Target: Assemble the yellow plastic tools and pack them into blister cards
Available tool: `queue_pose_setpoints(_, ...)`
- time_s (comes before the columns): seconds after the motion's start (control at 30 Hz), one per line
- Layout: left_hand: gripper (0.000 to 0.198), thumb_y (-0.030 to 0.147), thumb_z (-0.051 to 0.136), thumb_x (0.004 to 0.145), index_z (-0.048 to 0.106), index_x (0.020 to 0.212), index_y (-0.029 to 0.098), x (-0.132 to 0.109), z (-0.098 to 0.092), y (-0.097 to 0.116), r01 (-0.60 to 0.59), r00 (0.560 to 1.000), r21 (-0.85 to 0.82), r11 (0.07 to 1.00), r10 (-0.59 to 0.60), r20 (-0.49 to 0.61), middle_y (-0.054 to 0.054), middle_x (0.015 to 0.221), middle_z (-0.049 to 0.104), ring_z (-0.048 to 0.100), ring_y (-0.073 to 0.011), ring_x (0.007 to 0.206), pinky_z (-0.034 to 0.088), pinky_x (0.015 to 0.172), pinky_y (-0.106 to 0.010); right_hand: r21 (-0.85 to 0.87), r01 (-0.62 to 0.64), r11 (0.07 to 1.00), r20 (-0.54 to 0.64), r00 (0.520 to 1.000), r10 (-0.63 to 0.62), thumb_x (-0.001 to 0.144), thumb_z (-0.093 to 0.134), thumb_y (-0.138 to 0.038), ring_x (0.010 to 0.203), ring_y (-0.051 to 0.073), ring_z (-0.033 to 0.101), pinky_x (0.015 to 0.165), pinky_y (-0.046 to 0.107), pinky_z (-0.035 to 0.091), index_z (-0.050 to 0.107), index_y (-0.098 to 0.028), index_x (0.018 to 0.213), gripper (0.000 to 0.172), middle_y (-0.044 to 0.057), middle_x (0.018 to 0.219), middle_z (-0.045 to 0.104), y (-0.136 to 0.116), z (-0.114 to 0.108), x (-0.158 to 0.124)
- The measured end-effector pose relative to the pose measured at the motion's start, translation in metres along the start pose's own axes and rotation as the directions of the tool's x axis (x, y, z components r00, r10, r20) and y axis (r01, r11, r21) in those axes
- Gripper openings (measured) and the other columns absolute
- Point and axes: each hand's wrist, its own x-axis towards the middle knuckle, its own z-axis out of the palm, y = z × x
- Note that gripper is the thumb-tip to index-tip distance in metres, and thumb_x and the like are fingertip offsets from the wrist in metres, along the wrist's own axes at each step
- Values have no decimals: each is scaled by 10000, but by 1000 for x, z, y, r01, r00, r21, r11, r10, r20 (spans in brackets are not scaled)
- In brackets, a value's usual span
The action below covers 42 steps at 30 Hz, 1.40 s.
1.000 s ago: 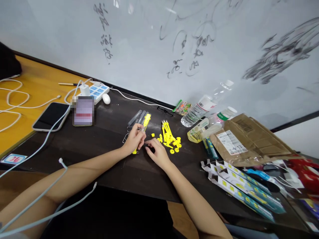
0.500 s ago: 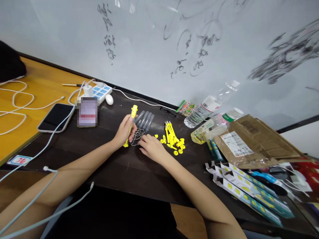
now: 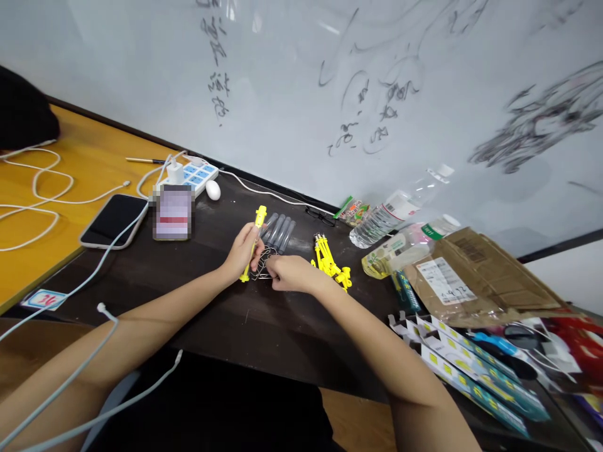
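My left hand (image 3: pixel 244 250) is closed around a slim yellow plastic stick-shaped piece (image 3: pixel 260 217), which stands tilted with its upper end past my fingers and its lower end below them. Just right of it lies a tangle of bent metal wires (image 3: pixel 260 271). My right hand (image 3: pixel 288 272) is over the right side of that tangle with its fingers curled in; what they pinch is hidden. Several clear grey tubes (image 3: pixel 281 232) lie side by side behind the wires. To the right is a heap of small yellow plastic parts (image 3: pixel 330 260), partly covered by my right wrist.
At the left are a black phone (image 3: pixel 115 221), a second device with a blurred screen (image 3: pixel 173 213), a power strip (image 3: pixel 200 177) and loose white cables. Bottles (image 3: pixel 384 220), a cardboard parcel (image 3: pixel 485 270) and opened long boxes (image 3: pixel 471 370) crowd the right. A whiteboard (image 3: pixel 292 125) stands behind.
My right hand has turned and its fingers have curled in over the wires. My left hand still grips the yellow piece. The whole view has shifted slightly.
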Motion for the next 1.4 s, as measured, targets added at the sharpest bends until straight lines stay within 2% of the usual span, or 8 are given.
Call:
queue_pose_setpoints(0.2,326,449,417,913,472,1118,201,0,1,-1,42,999,10,999,-42,6,104,504,422,338,-33,268,312,270,-125,415,-94,905,-178,967,182,721,499,-111,524,91,502,502,197,344,487,-197,791,112,-42,607,564,23,6,-12)
queue_pose_setpoints(0.33,315,433,429,904,467,1116,203,0,1,-4,79,995,86,993,-83,47,98,544,457,347,-31,260,299,254,-132,770,-210,603,-50,921,385,769,473,-161,398,73,502,369,150,370,433,-208,824,83,-61,564,577,36,28,-7)
queue_pose_setpoints(0.47,329,226,576,788,433,1084,211,2,-2,-8,90,991,267,959,-111,68,46,772,609,384,-8,256,274,235,-131,932,-145,333,-36,875,482,739,549,-231,365,65,499,312,134,404,425,-208,826,153,-83,522,571,40,34,-6)
queue_pose_setpoints(0.67,435,128,610,704,412,1084,204,0,-5,-14,103,964,435,895,-197,178,16,828,663,413,-18,268,296,238,-135,993,-17,116,-48,848,528,661,662,-318,372,64,520,320,162,468,466,-198,848,297,-80,547,607,41,28,-7)
queue_pose_setpoints(0.8,419,155,579,744,400,1120,195,-1,-3,-12,127,960,404,906,-214,178,10,816,650,393,-21,263,278,227,-144,996,25,87,-69,830,554,649,691,-364,382,65,528,345,184,504,501,-182,866,341,-68,556,615,40,34,-7)
queue_pose_setpoints(1.07,509,200,703,691,445,1128,221,-4,-1,-16,89,958,426,900,-194,211,21,842,612,417,-6,293,302,239,-121,975,152,163,-221,757,615,712,654,-424,377,59,514,352,179,500,482,-197,840,312,-72,568,598,28,49,-10)
queue_pose_setpoints(1.2,488,248,684,720,442,1143,212,-2,-3,-14,69,985,472,879,-134,106,23,806,603,407,-15,292,299,241,-135,970,164,182,-242,753,611,748,614,-405,371,59,500,348,176,475,471,-205,857,270,-77,575,580,26,56,-7)
queue_pose_setpoints(1.4,453,276,675,735,469,1133,214,1,-6,-8,26,1000,513,858,-19,-18,31,783,590,383,-7,304,280,268,-130,920,168,353,-357,727,586,821,536,-335,395,44,468,367,147,415,479,-203,875,154,-80,596,532,21,60,-15)
